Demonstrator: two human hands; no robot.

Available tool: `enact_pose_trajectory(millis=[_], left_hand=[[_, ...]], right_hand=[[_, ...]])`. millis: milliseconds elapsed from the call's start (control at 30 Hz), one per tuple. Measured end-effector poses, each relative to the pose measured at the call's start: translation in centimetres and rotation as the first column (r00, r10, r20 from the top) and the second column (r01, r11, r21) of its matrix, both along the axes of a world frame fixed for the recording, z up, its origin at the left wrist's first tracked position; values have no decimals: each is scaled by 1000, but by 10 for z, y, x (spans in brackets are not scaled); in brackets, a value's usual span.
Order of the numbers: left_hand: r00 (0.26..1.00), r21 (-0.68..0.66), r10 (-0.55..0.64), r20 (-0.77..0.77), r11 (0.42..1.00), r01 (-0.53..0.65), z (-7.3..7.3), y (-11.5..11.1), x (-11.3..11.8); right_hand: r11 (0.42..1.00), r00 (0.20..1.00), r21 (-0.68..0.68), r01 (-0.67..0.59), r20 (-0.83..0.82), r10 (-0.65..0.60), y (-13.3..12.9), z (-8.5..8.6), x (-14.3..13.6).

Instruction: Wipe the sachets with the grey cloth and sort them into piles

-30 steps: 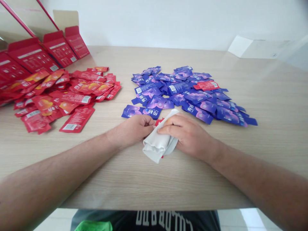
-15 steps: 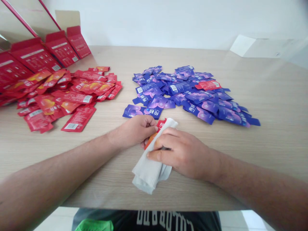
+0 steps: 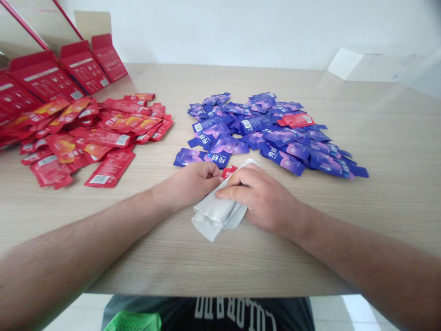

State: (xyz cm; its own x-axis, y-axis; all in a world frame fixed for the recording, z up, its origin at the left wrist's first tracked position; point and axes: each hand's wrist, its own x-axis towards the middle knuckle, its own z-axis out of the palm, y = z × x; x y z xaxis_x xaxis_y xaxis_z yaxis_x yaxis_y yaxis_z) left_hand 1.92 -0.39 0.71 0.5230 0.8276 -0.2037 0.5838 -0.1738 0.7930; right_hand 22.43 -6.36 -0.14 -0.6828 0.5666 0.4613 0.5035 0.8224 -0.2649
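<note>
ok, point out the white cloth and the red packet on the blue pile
White cloth (image 3: pixel 219 210), head view: middle of its visible folds
Red packet (image 3: pixel 295 120), head view: middle of its upward face

I have a thin white cloth in front of me, folded into a loose, finely ribbed strip that slants from its near end on my left to its far end on my right, with its layers spreading apart at the near end. Under it I hold a flat red packet, of which I see only a small far part with white lettering, sticking out past the cloth's upper left edge; the rest is covered.
</note>
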Motion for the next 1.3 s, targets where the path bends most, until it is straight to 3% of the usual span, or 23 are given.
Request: enact_pose_trajectory(millis=[133, 300, 467, 600, 833, 1000, 1067, 1200, 1300], left_hand=[[999, -137, -27, 19, 990, 29, 0, 0, 0], [1000, 0, 0, 12, 1000, 0, -1, 0, -1], [999, -134, -26, 36, 991, 31, -2, 0, 0], [1000, 9, 0, 11, 1000, 0, -5, 2, -2], [1000, 7, 18, 6, 1000, -18, -3, 1, -2], [998, -180, -21, 59, 983, 31, -2, -2, 1], [998, -208, -32, 62, 977, 44, -2, -2, 1], [999, -140, -43, 19, 989, 45, -3, -1, -1], [999, -85, -51, 15, 995, 52, -4, 1, -3]], right_hand=[[992, 989, -20, -124, 77, 125, -1, 0, -2], [1000, 1000, 5, 1, 12, -1, 0, -1, -2], [991, 987, -10, -137, 83, 137, -1, 1, -3], [1000, 1000, 10, -1, 10, 0, 5, -2, 1], [1000, 999, -7, 20, -38, -20, 2, -6, -3], [983, 986, -78, -167, 19, 169, -1, 2, 3], [980, 983, -106, -166, 55, 173, 2, 5, 9], [991, 994, -113, -65, 84, 74, 6, 7, 17], [981, 969, -128, -143, 184, 165, 4, 8, 15]])
